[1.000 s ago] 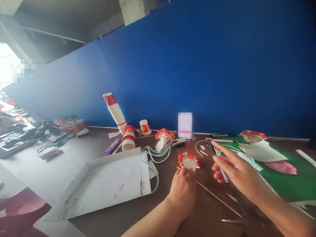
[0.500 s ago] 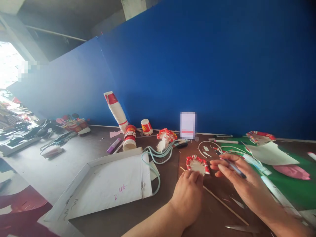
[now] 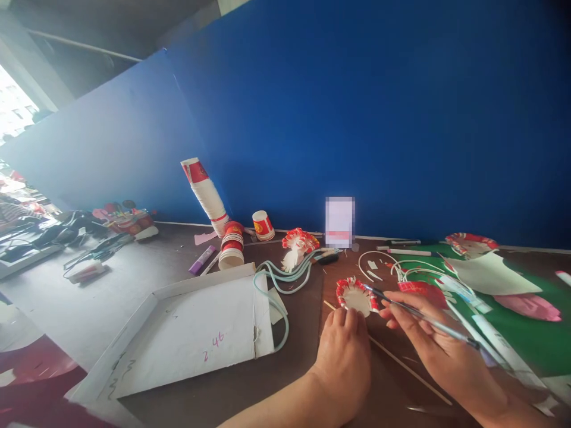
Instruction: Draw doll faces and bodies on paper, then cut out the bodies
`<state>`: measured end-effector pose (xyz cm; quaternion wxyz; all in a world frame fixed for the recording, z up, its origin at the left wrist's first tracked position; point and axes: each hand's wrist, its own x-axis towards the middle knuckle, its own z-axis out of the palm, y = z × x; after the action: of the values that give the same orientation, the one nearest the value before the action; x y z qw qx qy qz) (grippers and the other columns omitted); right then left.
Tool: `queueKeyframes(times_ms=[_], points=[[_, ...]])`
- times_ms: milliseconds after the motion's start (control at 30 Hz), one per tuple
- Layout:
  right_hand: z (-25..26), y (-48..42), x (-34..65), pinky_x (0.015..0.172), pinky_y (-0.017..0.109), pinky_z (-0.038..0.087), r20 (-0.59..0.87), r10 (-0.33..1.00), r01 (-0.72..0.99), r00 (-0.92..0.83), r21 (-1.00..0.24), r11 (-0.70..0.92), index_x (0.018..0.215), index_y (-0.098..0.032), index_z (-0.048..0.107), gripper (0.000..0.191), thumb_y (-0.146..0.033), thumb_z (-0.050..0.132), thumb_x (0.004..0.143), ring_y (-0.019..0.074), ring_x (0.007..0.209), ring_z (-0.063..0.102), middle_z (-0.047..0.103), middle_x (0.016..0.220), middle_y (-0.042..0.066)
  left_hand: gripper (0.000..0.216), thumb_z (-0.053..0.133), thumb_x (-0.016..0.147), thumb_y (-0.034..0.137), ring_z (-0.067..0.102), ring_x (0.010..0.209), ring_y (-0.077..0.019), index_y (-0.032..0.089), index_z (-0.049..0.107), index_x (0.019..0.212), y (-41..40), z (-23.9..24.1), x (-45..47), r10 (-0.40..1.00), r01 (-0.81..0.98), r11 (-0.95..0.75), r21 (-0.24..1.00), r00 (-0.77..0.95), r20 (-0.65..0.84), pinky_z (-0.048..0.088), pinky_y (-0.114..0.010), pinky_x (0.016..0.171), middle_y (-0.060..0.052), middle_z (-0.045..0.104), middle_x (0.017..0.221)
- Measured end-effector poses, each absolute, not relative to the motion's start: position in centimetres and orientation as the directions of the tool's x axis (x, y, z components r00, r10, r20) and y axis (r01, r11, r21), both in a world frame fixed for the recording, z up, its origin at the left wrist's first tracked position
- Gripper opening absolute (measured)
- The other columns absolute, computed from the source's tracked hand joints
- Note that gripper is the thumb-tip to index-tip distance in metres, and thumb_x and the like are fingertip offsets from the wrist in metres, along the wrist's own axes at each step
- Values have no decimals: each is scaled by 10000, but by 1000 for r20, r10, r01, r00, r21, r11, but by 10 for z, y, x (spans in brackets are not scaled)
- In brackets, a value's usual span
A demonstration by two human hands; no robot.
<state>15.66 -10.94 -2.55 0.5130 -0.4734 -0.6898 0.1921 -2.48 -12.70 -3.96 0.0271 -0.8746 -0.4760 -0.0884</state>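
A cut paper cup (image 3: 357, 299) lies on the brown table, its rim split into curled red-and-white strips around a pale base. My left hand (image 3: 344, 352) is closed on its near edge; the fingertips are partly hidden. My right hand (image 3: 446, 356) grips a slim pen (image 3: 413, 311) between thumb and fingers. The pen's dark tip meets or hovers close by the cup's right-hand curls; contact cannot be told. A thin wooden stick (image 3: 408, 370) lies slantwise between my hands, passing behind the left one.
To the left stands a shallow white box lid (image 3: 191, 324), with a pale cable (image 3: 288, 324) looping over its corner. Stacked paper cups (image 3: 207, 199) lean by the blue partition (image 3: 357, 107). Markers (image 3: 504, 345), pale paper (image 3: 495, 276) and another curled cup (image 3: 471, 244) lie right.
My right hand has turned the pen so that its tip points left, and brought it to the cup's curled rim. A red piece behind that hand has come into view. My left hand stays put.
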Motion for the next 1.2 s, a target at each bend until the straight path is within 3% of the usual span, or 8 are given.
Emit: queueKeyframes(times_ms=[133,300,500,700,800,933,1033,1200], points=[[-23,-106,151,626,247,613,528,849,545,18,-717,434,1032,-257,648,209,-432,610,925,170,680,748,760,853,19,379,429,951,182,532,1049,-245,89,591,1281,-122,-38,-21,849,851,-519,81,504,159,481,-380,963,-143,584,1214],[-17,-81,145,683,304,599,556,831,578,14,-682,448,1026,-246,626,219,-440,585,934,197,759,736,744,883,42,342,428,946,193,532,1065,-284,85,656,1176,-96,-28,-7,871,871,-490,16,489,56,486,-416,923,-161,609,1121],[-20,-42,136,638,326,592,541,832,451,127,-778,437,1044,-237,561,285,-500,566,934,184,661,701,713,840,46,321,418,937,156,565,1063,-267,76,672,1118,-61,-24,2,911,904,-411,112,408,51,495,-392,932,-148,614,1116],[-44,-34,136,595,331,595,513,847,420,142,-806,417,976,-245,544,251,-492,569,937,203,632,708,695,714,23,354,464,933,161,573,1077,-268,99,644,1231,-55,-34,0,885,878,-462,124,446,133,507,-386,915,-147,628,1134],[-46,-37,139,631,334,604,538,836,472,111,-769,432,1002,-242,577,234,-468,561,943,210,694,725,723,781,39,427,491,923,159,581,1061,-272,65,586,1328,-59,-38,2,868,870,-489,65,478,136,516,-384,893,-177,635,1149],[-38,-41,142,806,355,599,659,751,598,41,-619,510,1098,-244,630,239,-412,517,972,226,944,730,747,1036,74,470,491,939,206,572,1074,-276,17,553,1365,-67,-42,5,832,840,-538,-70,543,115,498,-393,943,-208,637,1172],[-36,-43,144,828,328,586,702,712,680,-14,-516,522,1055,-259,653,203,-392,523,972,207,930,733,759,997,41,485,500,941,249,536,1148,-289,6,567,1355,-74,-46,6,815,826,-547,-139,563,140,471,-400,995,-230,614,1250],[-43,-44,146,800,306,593,616,786,744,-49,-503,440,1069,-281,657,215,-430,554,953,198,891,750,772,1026,15,497,525,922,269,473,1244,-301,32,584,1355,-79,-50,6,811,830,-534,-164,557,178,429,-420,1060,-222,557,1371]])
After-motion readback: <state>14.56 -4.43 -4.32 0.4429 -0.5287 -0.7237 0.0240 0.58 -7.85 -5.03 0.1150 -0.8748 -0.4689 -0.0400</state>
